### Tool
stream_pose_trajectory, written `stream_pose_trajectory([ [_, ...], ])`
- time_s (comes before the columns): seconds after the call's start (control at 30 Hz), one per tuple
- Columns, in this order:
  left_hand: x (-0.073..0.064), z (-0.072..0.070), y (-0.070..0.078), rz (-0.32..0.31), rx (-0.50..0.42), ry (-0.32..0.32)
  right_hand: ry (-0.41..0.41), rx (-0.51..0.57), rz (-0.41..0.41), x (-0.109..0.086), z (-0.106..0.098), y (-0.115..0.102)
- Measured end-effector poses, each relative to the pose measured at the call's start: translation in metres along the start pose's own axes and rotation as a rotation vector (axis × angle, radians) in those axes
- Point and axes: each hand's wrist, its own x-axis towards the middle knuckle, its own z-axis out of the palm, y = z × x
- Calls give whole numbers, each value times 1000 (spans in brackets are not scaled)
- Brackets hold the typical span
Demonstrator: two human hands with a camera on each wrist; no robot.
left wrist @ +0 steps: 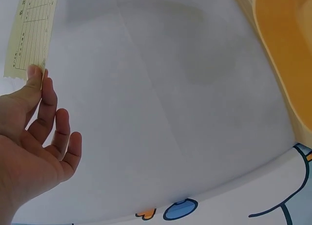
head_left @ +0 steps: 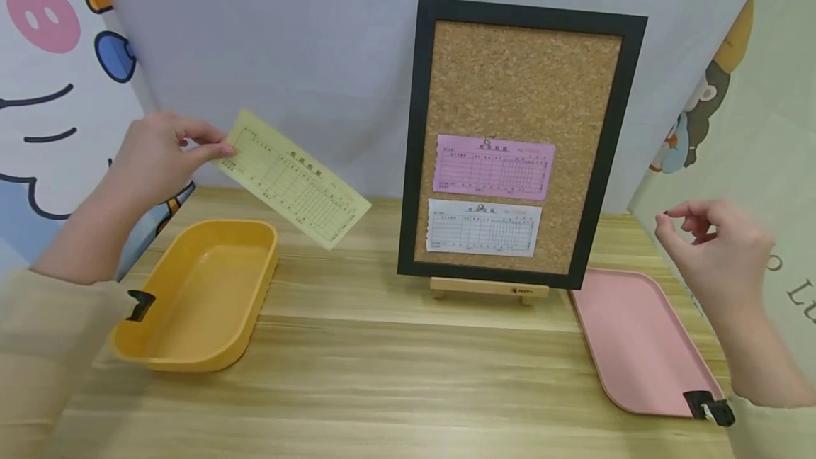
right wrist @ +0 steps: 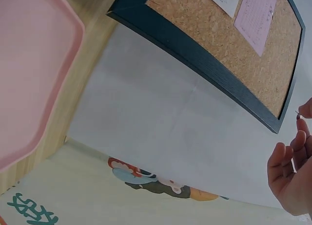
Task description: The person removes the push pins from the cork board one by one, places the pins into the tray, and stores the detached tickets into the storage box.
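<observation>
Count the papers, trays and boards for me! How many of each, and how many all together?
Papers: 3 (yellow paper in the left hand, pink paper and white paper on the corkboard)
Trays: 2 (deep yellow tray, shallow pink tray)
Boards: 1 (the corkboard)
Total: 6

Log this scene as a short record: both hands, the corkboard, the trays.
Left hand: pinches a yellow receipt slip at one end
Right hand: pinches a tiny pin-like object, too small to identify surely
Black-framed corkboard: pink receipt slip pinned above a white receipt slip
Left of board: deep yellow tray
Right of board: shallow pink tray
</observation>
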Motion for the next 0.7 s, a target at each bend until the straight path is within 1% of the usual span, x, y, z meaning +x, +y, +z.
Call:
stream_pose_trajectory([
  [0.2, 3, 1, -12, -3, 86, -81, -22, 16, 57, -15, 6, 7],
  [0.37, 7, 3, -23, 38, 166, -121, -33, 14, 75, -25, 11, 13],
  [0.53, 12, 2, -34, 131, 249, -151, -61, -7, 91, -35, 14, 17],
  [0.63, 15, -1, -41, 190, 316, -168, -85, -14, 98, -40, 15, 18],
  [0.7, 16, -2, -45, 210, 355, -182, -99, -17, 104, -43, 16, 18],
])
